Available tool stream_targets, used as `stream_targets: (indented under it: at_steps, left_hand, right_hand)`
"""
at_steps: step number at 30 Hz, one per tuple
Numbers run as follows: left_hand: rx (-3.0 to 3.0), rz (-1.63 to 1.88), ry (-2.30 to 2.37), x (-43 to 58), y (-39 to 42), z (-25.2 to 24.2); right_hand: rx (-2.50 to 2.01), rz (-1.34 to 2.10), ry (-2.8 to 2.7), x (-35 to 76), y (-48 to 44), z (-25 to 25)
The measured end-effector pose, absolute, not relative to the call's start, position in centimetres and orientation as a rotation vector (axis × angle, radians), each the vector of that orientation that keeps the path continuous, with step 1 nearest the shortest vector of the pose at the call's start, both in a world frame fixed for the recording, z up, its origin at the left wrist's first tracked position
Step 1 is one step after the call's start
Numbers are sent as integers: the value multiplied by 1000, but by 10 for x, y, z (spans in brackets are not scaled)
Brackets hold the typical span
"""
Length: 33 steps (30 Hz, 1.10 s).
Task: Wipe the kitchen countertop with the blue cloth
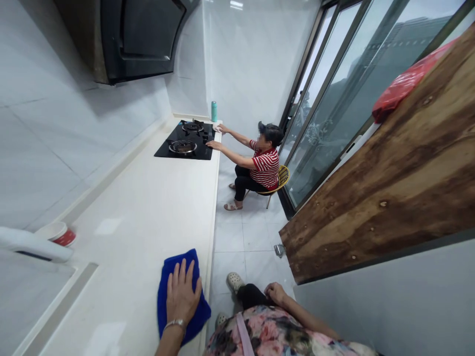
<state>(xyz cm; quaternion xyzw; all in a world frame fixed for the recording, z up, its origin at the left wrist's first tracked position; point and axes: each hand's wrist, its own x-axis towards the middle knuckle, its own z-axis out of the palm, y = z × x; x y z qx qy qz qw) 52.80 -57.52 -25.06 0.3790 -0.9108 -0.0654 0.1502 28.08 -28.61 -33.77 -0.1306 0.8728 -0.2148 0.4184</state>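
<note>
My left hand (182,295) lies flat on a folded blue cloth (195,324), pressing it against the white countertop (148,212) near its front edge. Its fingers are stretched out and slightly apart, pointing away from me, and a bracelet (175,324) circles the wrist. My right hand (275,293) rests low by my dark-trousered leg, away from the counter. Those fingers are loosely curled, with nothing visible in them. Farther along the counter, a seated person (264,160) in a red-striped shirt reaches to the black gas stove (200,149); one of that person's hands rests on a pale cloth (216,127).
A teal bottle (214,111) stands behind the stove. A dark range hood (148,34) juts out above. A red-and-white cup (61,233) sits by the wall at left. On my right is a wood-grain panel (389,173) with a red plastic bag (408,81) on top.
</note>
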Motion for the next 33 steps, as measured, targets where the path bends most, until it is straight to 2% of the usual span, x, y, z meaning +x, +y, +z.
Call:
stream_targets:
  at_steps: [8, 16, 23, 29, 33]
  left_hand:
    - [1065, -222, -2617, 577, -562, -262]
    - [1260, -152, -2589, 523, -646, -238]
    - [1502, -201, -2469, 460, -704, -216]
    - [1483, -228, -2429, 467, -670, -226]
    - [1357, -252, -2397, 488, -619, -241]
  right_hand:
    - [-513, -802, 2146, 270, -337, -322]
    - [-679, -968, 2061, 273, -391, -294]
    - [-773, -1120, 2005, 278, -382, -279]
    - [-683, -1158, 1993, 280, -385, -273]
    - [-909, -1181, 1961, 286, -412, -258]
